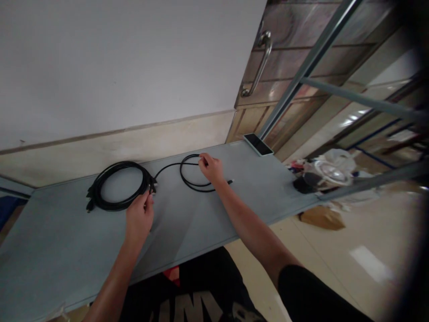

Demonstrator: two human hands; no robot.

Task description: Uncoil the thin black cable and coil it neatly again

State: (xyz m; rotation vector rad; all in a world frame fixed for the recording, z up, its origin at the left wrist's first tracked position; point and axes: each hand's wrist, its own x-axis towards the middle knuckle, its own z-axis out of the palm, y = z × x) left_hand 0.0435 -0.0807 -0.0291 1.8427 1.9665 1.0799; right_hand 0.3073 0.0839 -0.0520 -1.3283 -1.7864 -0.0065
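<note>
A black cable (pixel 115 205) lies wound in a thick coil at the left of the grey shelf, with connectors at its edges. My left hand (pixel 140 213) is closed at the coil's right side, its fingers pinched by the connectors there; what exactly they grip is partly hidden. To the right, a smaller loose loop of black cable (pixel 182 174) rests on the shelf, joined to the coil side by a single strand. My right hand (pixel 211 167) pinches the upper right of this loop. The loose cable end (pixel 230 181) pokes out beyond my right wrist.
The grey shelf (pixel 187 223) runs along a white wall (pixel 134 67). At its far right corner lies a phone (pixel 258 144) beside a metal upright (pixel 301 76). A door handle (pixel 259 67) is behind. Clutter with a clear-lidded container (pixel 331 172) stands beyond the right edge.
</note>
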